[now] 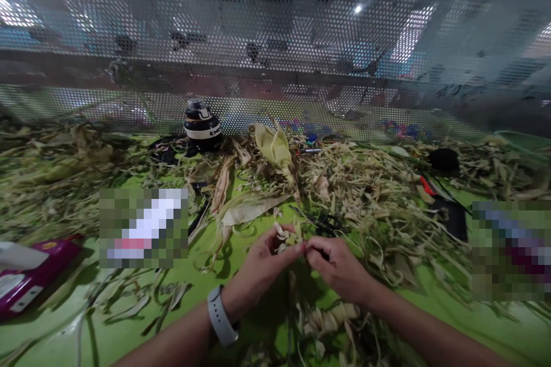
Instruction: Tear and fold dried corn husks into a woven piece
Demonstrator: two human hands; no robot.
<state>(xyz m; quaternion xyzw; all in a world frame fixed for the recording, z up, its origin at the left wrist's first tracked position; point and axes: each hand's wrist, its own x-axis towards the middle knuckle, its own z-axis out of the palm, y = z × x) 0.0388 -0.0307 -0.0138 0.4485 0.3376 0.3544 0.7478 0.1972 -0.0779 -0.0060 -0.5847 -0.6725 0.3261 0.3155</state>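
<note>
Over the green tabletop, my left hand (269, 261) has its fingers closed around a small curled strip of pale dried husk (282, 233). My right hand (338, 266) meets it fingertip to fingertip, pinching at the same small piece; what exactly sits between its fingers is hidden. A pale band is around my left wrist. Just behind my hands lie black-handled scissors (325, 221), partly covered by husk shreds. A broad dried husk (249, 210) lies flat beyond my left hand. Below my right hand rests a rolled bundle of husk (331, 319).
Heaps of husk strips (379, 200) spread across the table. A dark bottle (202, 126) stands near the perforated metal panel (275, 57). A folded husk form (275, 146) stands upright beside it. A magenta and white device (37, 275) lies left, a black object (450, 215) right. Two areas are pixelated.
</note>
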